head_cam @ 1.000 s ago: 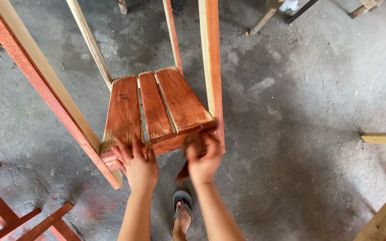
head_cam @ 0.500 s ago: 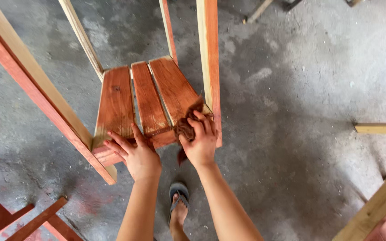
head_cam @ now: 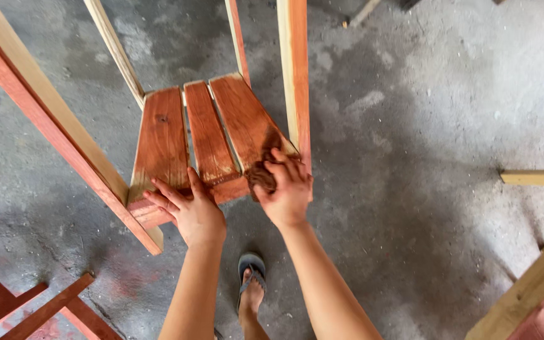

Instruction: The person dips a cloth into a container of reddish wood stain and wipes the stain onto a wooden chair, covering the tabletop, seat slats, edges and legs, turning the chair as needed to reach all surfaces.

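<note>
Since half a second ago my right hand (head_cam: 286, 192) has slid a little farther up the rightmost slat, carrying the brown rag (head_cam: 261, 175) with it, while my left hand (head_cam: 190, 211) has stayed on the near rail. Both hands look larger now because my head has dropped closer to the seat (head_cam: 203, 135).

My right hand is curled down over the rag, fingers bent and pressing it flat against the near right corner of the seat, just beside the pale upright post (head_cam: 295, 75). The rag shows only at my fingertips, a dark reddish-brown wad touching the stained wood. My left hand lies open, fingers spread and flat, resting across the near edge of the left and middle slats; it grips nothing, only bears on the wood.

The seat has three reddish-stained slats running away from me, framed by unstained pale legs, with a long slanted rail (head_cam: 51, 123) to the left. Below, my foot in a dark sandal (head_cam: 250, 284) stands on the grey concrete floor (head_cam: 423, 157). Red-painted wooden pieces (head_cam: 29, 305) lie near left, and pale timber (head_cam: 527, 289) sits near right.
</note>
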Tool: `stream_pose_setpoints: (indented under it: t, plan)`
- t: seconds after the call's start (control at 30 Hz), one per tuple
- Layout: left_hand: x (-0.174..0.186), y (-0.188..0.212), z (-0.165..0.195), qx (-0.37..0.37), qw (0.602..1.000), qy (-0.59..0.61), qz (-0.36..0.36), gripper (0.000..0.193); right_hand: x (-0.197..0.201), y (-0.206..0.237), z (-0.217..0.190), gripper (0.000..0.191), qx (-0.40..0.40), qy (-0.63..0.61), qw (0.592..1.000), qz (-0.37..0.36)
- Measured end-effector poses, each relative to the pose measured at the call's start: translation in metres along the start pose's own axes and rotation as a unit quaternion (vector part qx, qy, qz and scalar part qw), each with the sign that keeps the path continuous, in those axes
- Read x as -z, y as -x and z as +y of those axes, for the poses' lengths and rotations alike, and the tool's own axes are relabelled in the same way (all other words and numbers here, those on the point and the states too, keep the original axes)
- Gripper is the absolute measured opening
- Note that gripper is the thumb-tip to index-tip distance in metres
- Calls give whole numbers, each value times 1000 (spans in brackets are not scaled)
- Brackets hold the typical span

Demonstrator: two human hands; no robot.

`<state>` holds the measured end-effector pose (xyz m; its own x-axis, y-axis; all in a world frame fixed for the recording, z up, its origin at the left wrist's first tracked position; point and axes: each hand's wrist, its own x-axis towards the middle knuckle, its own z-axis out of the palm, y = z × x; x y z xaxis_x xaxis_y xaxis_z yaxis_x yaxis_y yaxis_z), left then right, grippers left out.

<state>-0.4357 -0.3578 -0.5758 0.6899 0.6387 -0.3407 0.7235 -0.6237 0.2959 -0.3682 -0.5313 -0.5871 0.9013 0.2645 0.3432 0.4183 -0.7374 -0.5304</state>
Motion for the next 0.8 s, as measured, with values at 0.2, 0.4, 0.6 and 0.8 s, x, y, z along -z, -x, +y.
stream_pose_setpoints:
  t: [0.2,0.4,0.6,0.8]
  plan:
    - [1,-4,0,-19,1000,-7,23,62,9,46,-8,40,-93,-33,995,12]
    - [9,1,1,-27,999,23,34,65,14,21,28,31,-148,-165,958,182]
    - [33,14,-25,-38,962,237,130,67,-26,-4,-38,35,-135,-27,969,208]
    - [53,10,-93,81,906,304,283,52,-85,29,-149,40,-5,31,998,51]
